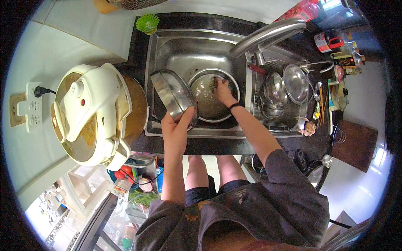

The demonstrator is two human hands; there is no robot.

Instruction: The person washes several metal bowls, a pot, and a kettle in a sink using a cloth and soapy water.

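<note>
My left hand (177, 125) grips the rim of a stainless steel pot or bowl (172, 91), tilted on its side over the left part of the sink (198, 34). My right hand (223, 91) reaches into a round metal basin (237, 91) of cloudy water that stands in the sink. Its fingers are curled around a dark, wet thing at the water, perhaps a scrubber; I cannot tell exactly what. The tilted pot overlaps the basin's left side in view. A dark band circles my right wrist.
At the left stands a large cream-coloured electric cooker (94, 109). The faucet (267, 34) arches over the sink's back right. Metal bowls (273, 91) and a strainer or lid (296, 83) sit on the right-hand rack. A green brush (147, 23) is at the back left corner.
</note>
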